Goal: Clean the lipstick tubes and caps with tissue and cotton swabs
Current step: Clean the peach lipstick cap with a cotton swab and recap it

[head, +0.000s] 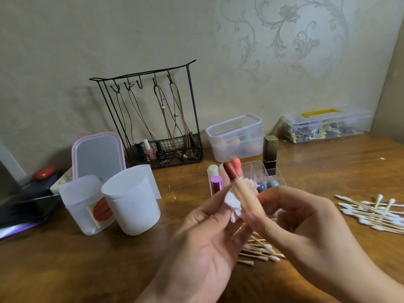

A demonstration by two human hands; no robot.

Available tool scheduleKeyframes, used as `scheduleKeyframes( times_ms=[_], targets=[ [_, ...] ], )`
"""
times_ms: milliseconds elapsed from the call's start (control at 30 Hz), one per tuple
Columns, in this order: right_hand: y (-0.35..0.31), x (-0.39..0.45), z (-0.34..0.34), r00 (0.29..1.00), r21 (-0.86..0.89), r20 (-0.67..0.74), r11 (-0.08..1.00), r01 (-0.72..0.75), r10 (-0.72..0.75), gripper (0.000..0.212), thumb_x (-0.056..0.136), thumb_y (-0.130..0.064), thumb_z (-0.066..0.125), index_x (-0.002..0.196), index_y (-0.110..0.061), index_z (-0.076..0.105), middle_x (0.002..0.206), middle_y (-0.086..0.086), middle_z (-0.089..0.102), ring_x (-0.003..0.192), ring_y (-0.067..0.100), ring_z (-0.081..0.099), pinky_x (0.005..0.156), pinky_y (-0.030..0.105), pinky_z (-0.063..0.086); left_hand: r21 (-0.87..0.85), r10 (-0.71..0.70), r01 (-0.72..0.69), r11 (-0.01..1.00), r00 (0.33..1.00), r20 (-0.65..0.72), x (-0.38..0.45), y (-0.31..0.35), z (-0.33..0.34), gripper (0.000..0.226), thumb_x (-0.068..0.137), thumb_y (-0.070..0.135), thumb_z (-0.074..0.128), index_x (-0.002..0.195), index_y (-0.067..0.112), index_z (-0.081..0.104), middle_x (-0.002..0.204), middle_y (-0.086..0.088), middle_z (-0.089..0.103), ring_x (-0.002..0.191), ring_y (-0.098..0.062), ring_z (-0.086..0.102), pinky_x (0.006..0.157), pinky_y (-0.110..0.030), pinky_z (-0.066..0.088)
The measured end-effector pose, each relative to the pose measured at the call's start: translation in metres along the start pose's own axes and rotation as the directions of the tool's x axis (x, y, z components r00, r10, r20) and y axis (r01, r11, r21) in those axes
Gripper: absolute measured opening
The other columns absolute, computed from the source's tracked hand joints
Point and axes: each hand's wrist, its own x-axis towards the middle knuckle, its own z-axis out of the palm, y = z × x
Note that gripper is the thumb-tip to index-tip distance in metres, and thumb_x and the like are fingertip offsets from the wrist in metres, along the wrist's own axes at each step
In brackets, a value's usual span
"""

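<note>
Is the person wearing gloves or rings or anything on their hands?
No. Both the left hand and the right hand are bare: no gloves, rings or bracelets show. No sleeves reach into view either, so the wrists and the parts of the forearms that can be seen are uncovered too. The picture is too blurry at the fingertips to tell whether the nails are painted.

A wooden table [87, 270] stands against a pale wall [109, 40] with floral-patterned wallpaper.
</note>
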Motion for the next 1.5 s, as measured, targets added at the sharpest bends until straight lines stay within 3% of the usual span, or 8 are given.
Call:
scheduleKeyframes(
  times_ms=[233,367,600,733,900,1033,1267,1500],
  targets=[
    [-0.003,0.002,0.000,0.985,-0.023,0.168,0.999,-0.037,0.040,0.011,0.079,-0.035,0.075,0.080,-0.025,0.074,0.046,-0.020,0.050,0.041,0.001,0.031,0.043,0.013,0.025,0.056,0.073,-0.075,0.996,0.997,0.032,0.002,-0.004,-0.008,0.052,0.063,0.019,0.087,0.107,-0.001,0.070,0.121,-0.023,0.064,0.111,-0.036,0.062,0.092,-0.037,0.050],
    [-0.002,0.007,0.000,0.899,0.307,0.387,0.891,-0.334,0.204,0.029,0.081,-0.035,0.070,0.075,-0.007,0.071,0.051,-0.006,0.054,0.042,0.004,0.035,0.042,0.013,0.028,0.100,0.068,-0.072,0.992,0.997,0.042,0.001,-0.003,-0.007,0.046,0.063,0.021,0.087,0.101,0.001,0.073,0.116,-0.022,0.066,0.107,-0.032,0.065,0.094,-0.039,0.050],
    [0.014,0.008,0.000,0.702,0.469,0.692,0.632,-0.617,0.170,0.038,0.085,-0.049,0.067,0.082,-0.011,0.063,0.067,0.001,0.052,0.049,0.012,0.036,0.045,0.022,0.020,0.196,0.054,-0.069,0.978,0.995,0.080,0.003,0.002,-0.008,0.037,0.075,0.025,0.075,0.104,0.003,0.071,0.095,-0.014,0.073,0.065,-0.023,0.067,0.057,-0.031,0.057],
    [0.013,0.013,-0.012,0.791,0.595,0.593,0.580,-0.556,0.150,0.048,0.073,-0.051,0.080,0.090,-0.009,0.064,0.074,0.009,0.050,0.052,0.014,0.040,0.045,0.023,0.019,0.205,0.146,-0.136,0.969,0.989,-0.032,0.003,0.012,-0.010,0.028,0.092,0.017,0.058,0.110,-0.003,0.064,0.098,-0.023,0.067,0.086,-0.037,0.062,0.085,-0.046,0.054],
    [0.013,0.022,-0.023,0.928,0.625,0.290,0.688,-0.369,0.234,0.059,0.059,-0.054,0.086,0.091,-0.008,0.068,0.070,0.013,0.051,0.049,0.013,0.035,0.041,0.021,0.026,0.438,0.325,-0.203,0.876,0.919,-0.223,0.003,0.023,-0.015,0.031,0.094,0.000,0.043,0.102,0.016,0.068,0.075,-0.006,0.057,0.067,-0.018,0.051,0.064,-0.032,0.054],
    [0.014,0.016,-0.012,0.923,0.584,0.289,0.716,-0.381,0.256,0.062,0.053,-0.058,0.088,0.085,-0.007,0.070,0.061,0.006,0.054,0.047,0.012,0.037,0.041,0.019,0.029,0.517,0.229,-0.132,0.846,0.965,-0.129,0.001,0.012,-0.009,0.011,0.081,0.022,0.065,0.090,0.022,0.071,0.072,-0.001,0.060,0.064,-0.015,0.054,0.065,-0.034,0.050],
    [0.016,0.006,0.010,0.872,0.559,0.446,0.699,-0.447,0.201,0.059,0.054,-0.063,0.085,0.074,-0.009,0.074,0.068,0.007,0.066,0.040,0.010,0.043,0.043,0.016,0.026,0.642,0.206,-0.217,0.735,0.974,0.094,-0.003,-0.001,-0.006,0.043,0.079,0.059,0.063,0.101,0.022,0.070,0.068,0.005,0.053,0.068,-0.012,0.050,0.071,-0.031,0.044],
    [-0.004,0.005,0.011,0.872,0.445,0.433,0.787,-0.427,0.228,0.060,0.060,-0.072,0.071,0.069,-0.013,0.075,0.050,-0.001,0.065,0.031,0.008,0.044,0.038,0.016,0.024,0.737,0.321,-0.323,0.593,0.935,0.152,0.000,0.000,-0.007,0.035,0.090,0.049,0.054,0.096,0.019,0.070,0.069,0.000,0.061,0.065,-0.005,0.056,0.061,-0.017,0.046]
  ],
)
